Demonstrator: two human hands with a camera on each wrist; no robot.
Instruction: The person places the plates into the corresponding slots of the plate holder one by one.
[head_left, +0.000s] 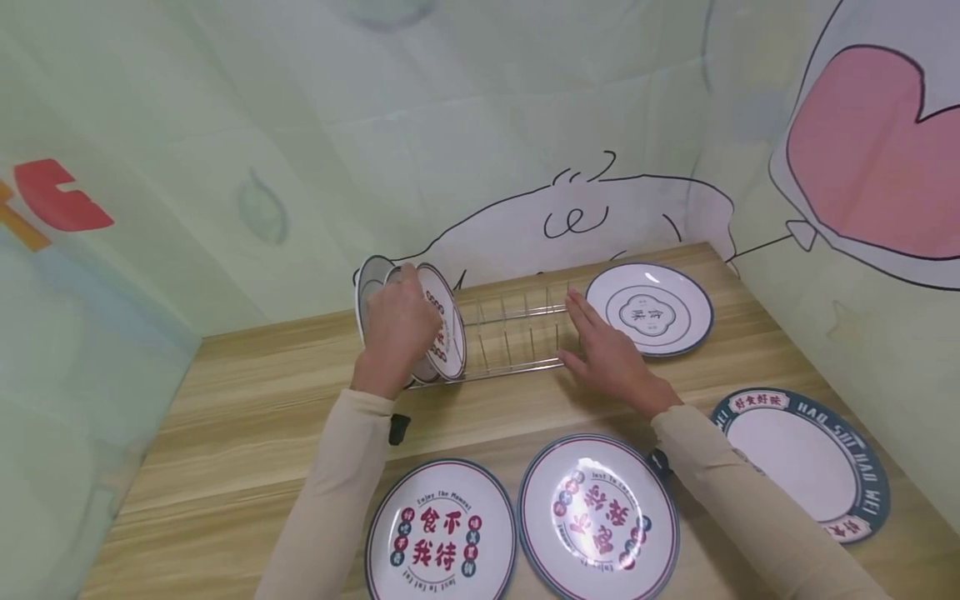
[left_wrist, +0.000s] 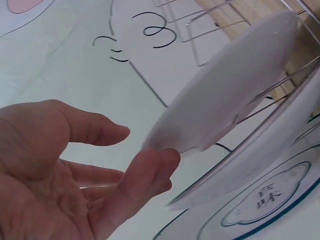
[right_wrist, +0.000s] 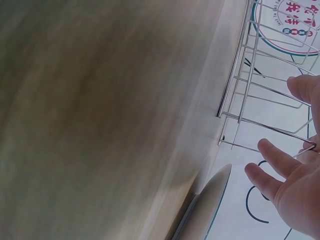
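A wire plate rack (head_left: 525, 367) stands near the back of the wooden table. Upright in its left end is a white plate with red lettering (head_left: 452, 325), and two more plates lean behind it. My left hand (head_left: 400, 325) is over these plates. In the left wrist view its fingertips are right at the rim of the nearest plate (left_wrist: 220, 85), while the thumb stands apart from it. At the rack's right end, my right hand (head_left: 611, 354) rests against the wires with fingers extended, as the right wrist view of the rack (right_wrist: 255, 50) also shows.
A white plate with a blue rim (head_left: 686, 312) lies right of the rack. Two lettered plates, one on the left (head_left: 442, 575) and one on the right (head_left: 547, 533), lie in front. A green-rimmed plate (head_left: 795, 467) is by the right forearm. A printed cloth (head_left: 315, 167) hangs behind.
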